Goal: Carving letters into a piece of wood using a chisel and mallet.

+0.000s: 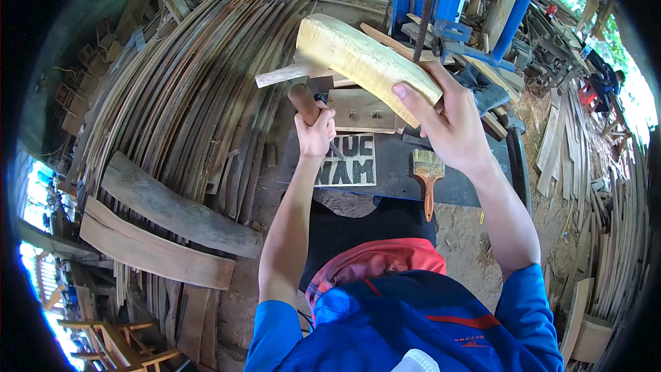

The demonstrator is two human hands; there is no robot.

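My right hand (451,117) grips the near end of a thick, pale wooden block (365,58), thumb on top and fingers round its far side. The block is slightly curved and raised above the dark work table (454,189), slanting toward the upper left. My left hand (317,131) is closed round a chisel (303,102), its brown wooden handle sticking up and a thin metal shaft showing below the fist. The chisel's tip cannot be made out. Beneath that hand lies a light board with dark lettering (354,173). A flat paintbrush (428,178) rests nearer my right arm.
A blue machine (509,27) with a vertical blade stands beyond the table. Behind the lettered board lies a wooden plank with small slots (361,111). Long boards (179,83) are stacked on the left, with two wide planks (158,248) in front. More timber strips (554,138) lie right.
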